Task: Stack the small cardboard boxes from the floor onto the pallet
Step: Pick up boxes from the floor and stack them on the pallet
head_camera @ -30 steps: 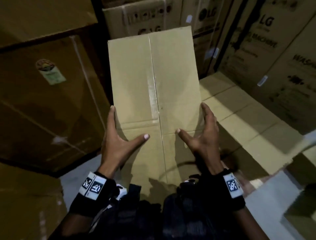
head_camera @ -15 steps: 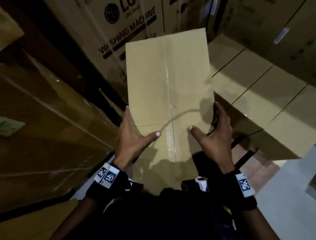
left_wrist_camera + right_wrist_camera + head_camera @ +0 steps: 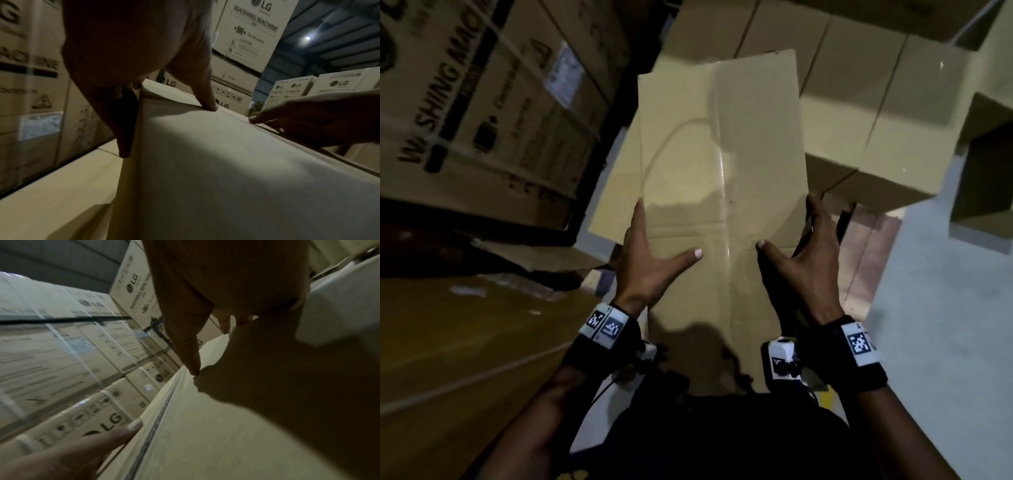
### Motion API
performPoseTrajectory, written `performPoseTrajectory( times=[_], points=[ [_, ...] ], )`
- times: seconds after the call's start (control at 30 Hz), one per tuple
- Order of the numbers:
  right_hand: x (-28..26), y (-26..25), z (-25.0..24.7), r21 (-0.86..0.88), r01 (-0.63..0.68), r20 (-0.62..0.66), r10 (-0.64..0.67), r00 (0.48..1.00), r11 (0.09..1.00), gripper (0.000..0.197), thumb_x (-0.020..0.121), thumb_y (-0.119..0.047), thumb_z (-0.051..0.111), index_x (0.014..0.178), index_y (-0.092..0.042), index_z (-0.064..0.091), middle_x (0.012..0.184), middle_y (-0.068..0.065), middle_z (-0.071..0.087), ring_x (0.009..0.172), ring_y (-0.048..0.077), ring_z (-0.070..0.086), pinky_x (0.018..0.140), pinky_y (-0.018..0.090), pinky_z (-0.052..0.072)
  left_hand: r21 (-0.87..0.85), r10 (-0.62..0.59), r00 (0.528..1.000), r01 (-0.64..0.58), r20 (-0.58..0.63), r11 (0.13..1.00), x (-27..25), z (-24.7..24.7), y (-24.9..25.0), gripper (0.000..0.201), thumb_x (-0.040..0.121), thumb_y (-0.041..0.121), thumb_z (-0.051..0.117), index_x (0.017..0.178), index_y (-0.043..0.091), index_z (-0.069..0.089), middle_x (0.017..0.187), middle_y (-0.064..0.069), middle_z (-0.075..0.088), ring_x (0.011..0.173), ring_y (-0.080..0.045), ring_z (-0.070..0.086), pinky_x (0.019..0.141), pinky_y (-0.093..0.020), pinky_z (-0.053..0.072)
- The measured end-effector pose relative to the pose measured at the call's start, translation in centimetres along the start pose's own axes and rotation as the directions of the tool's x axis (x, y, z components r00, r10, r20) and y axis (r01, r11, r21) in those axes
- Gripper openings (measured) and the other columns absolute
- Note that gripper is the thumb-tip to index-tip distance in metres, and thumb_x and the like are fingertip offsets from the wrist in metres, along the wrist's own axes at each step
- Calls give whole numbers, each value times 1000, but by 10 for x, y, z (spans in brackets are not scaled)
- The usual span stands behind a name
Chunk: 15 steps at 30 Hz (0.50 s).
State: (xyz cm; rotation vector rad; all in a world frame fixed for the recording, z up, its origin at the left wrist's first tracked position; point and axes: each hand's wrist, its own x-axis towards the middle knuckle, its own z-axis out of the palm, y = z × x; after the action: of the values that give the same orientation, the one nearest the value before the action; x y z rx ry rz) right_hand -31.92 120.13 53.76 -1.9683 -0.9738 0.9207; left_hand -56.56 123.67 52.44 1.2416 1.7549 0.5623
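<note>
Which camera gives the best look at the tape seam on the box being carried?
The head view: the tape seam runs the length of the box top. The right wrist view shows it slanting and blurred; the left wrist view does not clearly show it.

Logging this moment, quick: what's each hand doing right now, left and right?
Left hand: grips the left side of the cardboard box, thumb on top.
Right hand: grips the box's right side, thumb on top.
</note>
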Motion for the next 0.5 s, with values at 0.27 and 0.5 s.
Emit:
performPoseTrajectory(
  times=[0.27, 0.5],
  points=[
    [23, 85, 55, -79, -207, -192, 189, 963, 975, 97, 70, -40, 82, 153, -33, 34, 150, -7, 43, 138, 13, 42, 115, 47, 41, 125, 52, 957, -91, 284, 988, 94, 55, -67, 128, 59, 70, 87, 160, 26, 23, 155, -1, 45, 141, -20, 45, 112, -45, 46],
    [76, 190, 134, -40, -303, -198, 290, 936, 952, 98, 67, -47, 84, 151, -33, 36, 147, -2, 49, 136, 16, 49, 112, 47, 44, 285, -75, 939, -26, 335, 958, 178, 106, -137, 134, 59, 65, 89, 162, 31, 10, 163, -3, 32, 144, -26, 39, 113, -39, 40]
  ],
)
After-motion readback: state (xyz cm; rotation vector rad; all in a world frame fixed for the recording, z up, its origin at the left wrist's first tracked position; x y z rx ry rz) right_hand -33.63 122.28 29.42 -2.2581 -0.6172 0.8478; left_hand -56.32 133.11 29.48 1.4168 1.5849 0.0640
